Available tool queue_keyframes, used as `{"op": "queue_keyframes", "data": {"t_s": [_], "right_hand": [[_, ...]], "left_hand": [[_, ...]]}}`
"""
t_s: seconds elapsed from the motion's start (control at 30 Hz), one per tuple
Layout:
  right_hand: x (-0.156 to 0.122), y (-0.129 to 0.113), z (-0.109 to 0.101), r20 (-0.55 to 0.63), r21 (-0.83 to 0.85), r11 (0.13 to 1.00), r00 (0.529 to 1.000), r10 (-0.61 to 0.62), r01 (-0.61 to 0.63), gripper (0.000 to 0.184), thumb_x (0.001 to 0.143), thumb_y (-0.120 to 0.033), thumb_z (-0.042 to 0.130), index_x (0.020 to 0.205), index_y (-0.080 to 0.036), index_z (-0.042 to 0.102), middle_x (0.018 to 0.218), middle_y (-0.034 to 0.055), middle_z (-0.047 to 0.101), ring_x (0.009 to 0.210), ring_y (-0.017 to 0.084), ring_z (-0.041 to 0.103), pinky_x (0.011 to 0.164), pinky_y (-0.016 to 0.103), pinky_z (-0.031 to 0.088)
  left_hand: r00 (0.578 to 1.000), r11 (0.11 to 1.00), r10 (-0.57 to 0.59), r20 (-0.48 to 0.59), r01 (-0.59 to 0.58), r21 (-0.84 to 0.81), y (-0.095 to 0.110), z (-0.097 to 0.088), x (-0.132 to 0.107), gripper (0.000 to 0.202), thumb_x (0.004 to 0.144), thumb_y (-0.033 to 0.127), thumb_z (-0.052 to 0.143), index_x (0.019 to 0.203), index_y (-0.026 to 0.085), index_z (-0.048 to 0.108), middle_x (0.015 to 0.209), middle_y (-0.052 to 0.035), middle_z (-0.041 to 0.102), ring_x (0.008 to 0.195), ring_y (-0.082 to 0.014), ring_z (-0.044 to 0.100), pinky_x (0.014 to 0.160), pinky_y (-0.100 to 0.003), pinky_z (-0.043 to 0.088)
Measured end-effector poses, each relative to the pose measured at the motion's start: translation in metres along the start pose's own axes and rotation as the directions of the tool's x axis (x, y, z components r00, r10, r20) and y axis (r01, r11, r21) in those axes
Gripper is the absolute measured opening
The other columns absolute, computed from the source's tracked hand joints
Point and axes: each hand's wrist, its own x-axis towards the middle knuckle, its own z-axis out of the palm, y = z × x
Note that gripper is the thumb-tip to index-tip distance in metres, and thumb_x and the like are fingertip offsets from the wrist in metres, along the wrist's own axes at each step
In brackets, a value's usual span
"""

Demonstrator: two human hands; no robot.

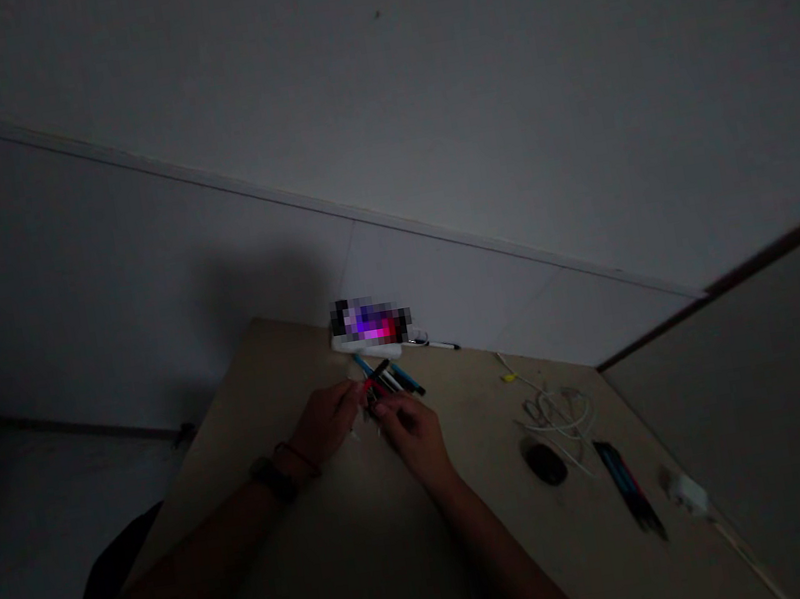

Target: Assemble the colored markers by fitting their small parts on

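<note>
In the dim head view, my left hand (326,420) is closed, its fingertips on a red pen (370,381) with a dark end. My right hand (415,431) is close beside it, thumb and fingers pinched together at the near end of the pens. What lies between its fingertips is too dark to make out. Just beyond the hands, several pens (408,379), some blue and some dark, lie in a loose group on the table (332,543). My fingers partly cover them.
Behind the pens, a blurred-out lit screen (374,324) leans above a white block (366,348). A single pen (444,344) lies near the wall. To the right are a coiled white cable (566,415), a dark mouse (546,464), a pen bundle (630,491) and a white plug (687,494).
</note>
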Motion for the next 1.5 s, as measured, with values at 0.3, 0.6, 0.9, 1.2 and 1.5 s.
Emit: {"op": "queue_keyframes", "data": {"t_s": [0.3, 0.6, 0.9, 1.2, 1.5], "right_hand": [[0.002, 0.005, -0.006, -0.028, -0.209, 0.97, 0.991, -0.133, 0.125, 0.023, 0.098, -0.037, 0.058, 0.103, -0.023, 0.075, 0.111, 0.0096, 0.076, 0.11, 0.026, 0.067, 0.098, 0.044, 0.052], [0.043, 0.02, -0.004, 0.148, -0.654, 0.729, 0.979, -0.139, 0.202, 0.065, 0.101, -0.041, 0.05, 0.161, -0.021, 0.032, 0.164, 0.0134, 0.039, 0.159, 0.037, 0.011, 0.122, 0.066, 0.023], [0.066, 0.051, 0.003, 0.136, -0.715, 0.679, 0.986, -0.098, 0.166, 0.07, 0.103, -0.043, 0.04, 0.166, -0.024, 0.016, 0.169, 0.0123, 0.029, 0.159, 0.04, 0.008, 0.12, 0.074, 0.015], [0.047, 0.029, -0.004, 0.065, -0.639, 0.758, 0.991, -0.115, 0.13, 0.063, 0.103, -0.047, 0.043, 0.161, -0.024, 0.031, 0.169, 0.0127, 0.029, 0.16, 0.039, 0.004, 0.119, 0.073, 0.018], [0.0, -0.006, 0.005, -0.009, -0.272, 0.941, 0.978, -0.21, 0.2, 0.026, 0.1, -0.032, 0.051, 0.112, -0.025, 0.074, 0.127, 0.0127, 0.072, 0.127, 0.029, 0.062, 0.108, 0.052, 0.048]], "left_hand": [[0.999, 1.0, -0.02, -0.044, 0.02, 0.0, -0.006, 0.0, 0.002, 0.048, 0.103, 0.049, 0.038, 0.068, 0.019, 0.055, 0.059, 0.0009, 0.054, 0.06, -0.0149, 0.052, 0.057, -0.027, 0.037], [0.995, 0.998, -0.057, -0.088, 0.054, -0.025, -0.005, 0.0, 0.002, 0.054, 0.103, 0.056, 0.037, 0.067, 0.02, 0.055, 0.054, 0.0013, 0.053, 0.056, -0.015, 0.051, 0.056, -0.027, 0.038], [0.992, 0.997, -0.055, -0.112, 0.048, -0.067, -0.004, 0.001, 0.003, 0.059, 0.103, 0.061, 0.034, 0.066, 0.019, 0.053, 0.054, 0.0019, 0.051, 0.054, -0.0137, 0.05, 0.056, -0.027, 0.037], [0.991, 0.996, -0.068, -0.116, 0.06, -0.072, -0.005, 0.0, 0.003, 0.056, 0.104, 0.057, 0.035, 0.067, 0.019, 0.053, 0.054, 0.0027, 0.05, 0.054, -0.0131, 0.05, 0.057, -0.027, 0.038], [0.991, 0.998, -0.062, -0.117, 0.059, -0.029, -0.002, -0.004, 0.004, 0.049, 0.103, 0.053, 0.04, 0.072, 0.019, 0.057, 0.057, 0.003, 0.053, 0.056, -0.0133, 0.053, 0.061, -0.026, 0.04]]}}
